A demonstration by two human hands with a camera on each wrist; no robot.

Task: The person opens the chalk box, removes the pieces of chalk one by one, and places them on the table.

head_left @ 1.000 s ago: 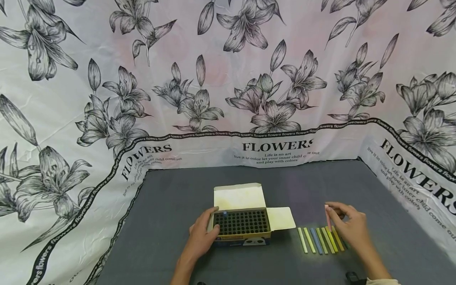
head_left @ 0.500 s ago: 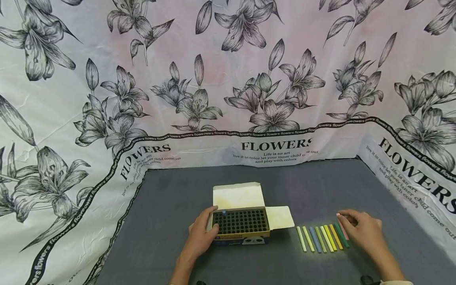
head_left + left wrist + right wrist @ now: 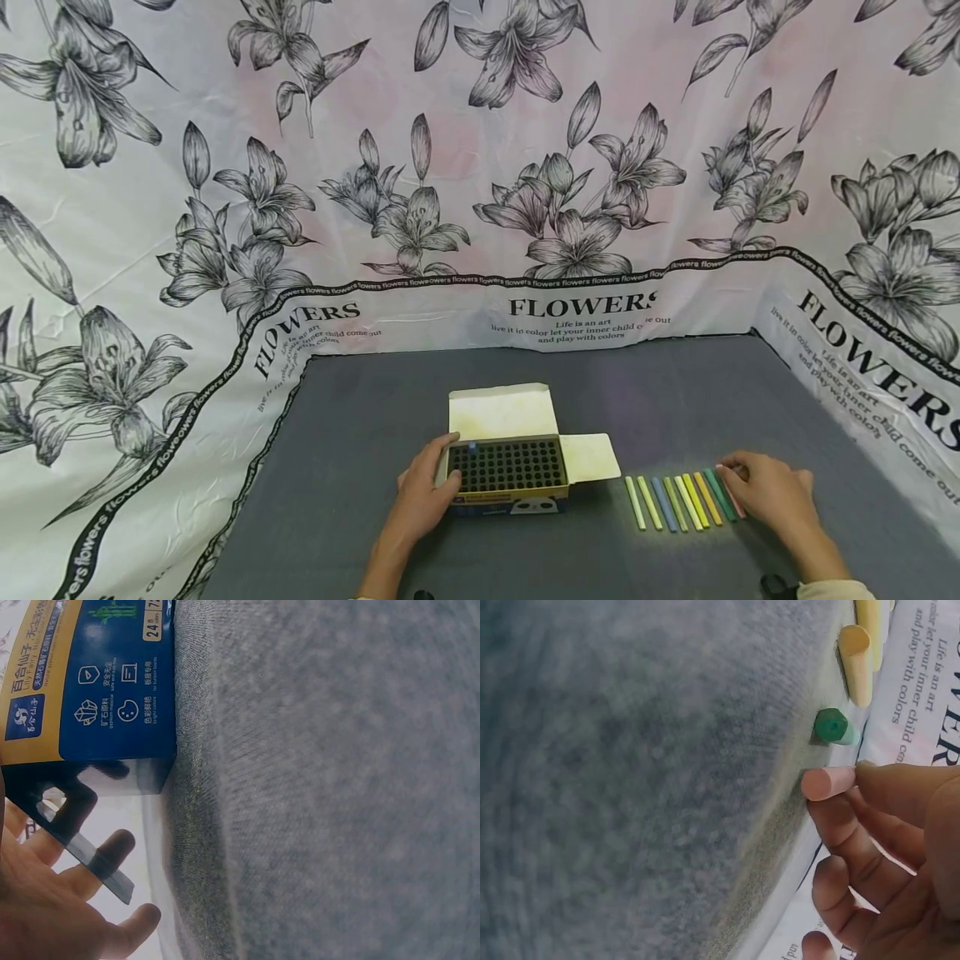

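My right hand [image 3: 776,493] pinches a pink chalk stick [image 3: 829,782] between thumb and fingers at the right end of a row of chalk, low over the cloth. Just left of it lies a green chalk stick [image 3: 720,495]. My left hand [image 3: 422,493] grips the left end of an open chalk box [image 3: 506,500], thumb at its front corner and a finger at the back one. Inside is a black holder [image 3: 513,468] full of round holes. One blue piece [image 3: 472,447] shows near its back left corner.
Left of the green stick lie an orange stick [image 3: 708,498], a blue stick [image 3: 664,505] and several yellow and pale ones. The lid [image 3: 504,415] stands up behind the box, and a side flap [image 3: 590,457] spreads right. A flowered sheet [image 3: 420,317] borders the grey cloth.
My right hand has carried the pink chalk rightward past the green stick and lowered it beside that stick. My left hand has stayed at the box.
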